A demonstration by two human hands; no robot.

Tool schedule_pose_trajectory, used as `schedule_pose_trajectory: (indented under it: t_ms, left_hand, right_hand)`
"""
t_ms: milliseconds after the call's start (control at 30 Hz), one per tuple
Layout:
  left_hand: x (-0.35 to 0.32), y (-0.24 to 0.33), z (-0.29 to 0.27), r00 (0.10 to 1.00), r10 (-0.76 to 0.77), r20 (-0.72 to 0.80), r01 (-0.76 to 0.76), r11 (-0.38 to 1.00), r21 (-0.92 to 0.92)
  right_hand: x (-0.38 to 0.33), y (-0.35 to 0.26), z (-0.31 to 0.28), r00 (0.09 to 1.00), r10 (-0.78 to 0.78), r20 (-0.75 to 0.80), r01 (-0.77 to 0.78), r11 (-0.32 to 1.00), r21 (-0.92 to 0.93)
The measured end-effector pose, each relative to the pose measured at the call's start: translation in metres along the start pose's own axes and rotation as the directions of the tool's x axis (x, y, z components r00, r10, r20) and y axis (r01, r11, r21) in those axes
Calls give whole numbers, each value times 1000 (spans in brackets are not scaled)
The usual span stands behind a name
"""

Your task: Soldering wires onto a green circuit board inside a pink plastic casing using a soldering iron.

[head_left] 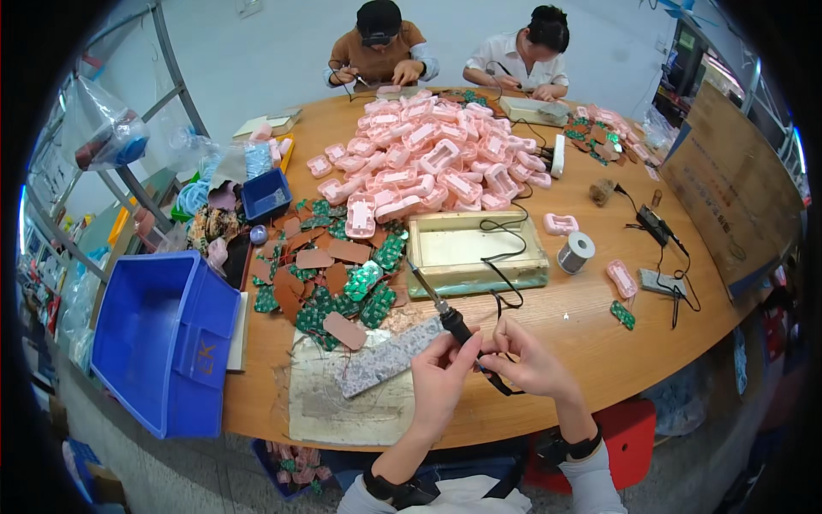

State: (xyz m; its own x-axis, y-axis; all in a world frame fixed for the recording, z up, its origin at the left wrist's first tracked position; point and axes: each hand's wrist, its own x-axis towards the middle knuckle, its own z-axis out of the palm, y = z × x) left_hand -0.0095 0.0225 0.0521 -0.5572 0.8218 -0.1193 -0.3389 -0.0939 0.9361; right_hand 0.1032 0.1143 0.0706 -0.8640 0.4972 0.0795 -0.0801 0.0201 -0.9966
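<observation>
While the left hand (435, 379) grasps a soldering iron (455, 325) pointing toward eleven o'clock, the right hand (533, 358) bunches its fingers beside the iron's rear end, their hold unclear. Outward lie a speckled slab (387, 361) at nine, green boards (363, 281) at ten, a tray (458, 282) at twelve.

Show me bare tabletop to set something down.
The widest bare patch of table lies between the right hand, the wire spool, the small green board and the front edge; one tiny white scrap sits in it. A smaller one lies between the spool and the black device. Crowded: mid-table, under the pink shell pile, and left, under green boards.
</observation>
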Motion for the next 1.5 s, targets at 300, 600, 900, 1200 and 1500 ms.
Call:
schedule_pose_trajectory:
  t_ms: [300,600,900,1200,1500]
  left_hand:
    - [10,15,38,999,-9,-44,-5,951,-310]
    - [-20,0,30,959,-116,259,219,883,-416]
    - [-20,9,-29,908,36,417,-160,950,267]
    - [17,-3,-110,938,184,293,-320,142,937]
    - [26,11,-116,921,113,372,-389,253,886]
  right_hand:
    - [-94,-11,4,998,12,-60,-37,904,-426]
    - [8,15,47,848,-76,-524,205,960,192]
    - [25,25,20,599,-138,-789,369,922,120]
    - [15,27,-1,643,65,-763,361,853,377]
    - [18,36,-8,713,91,-695,310,849,429]
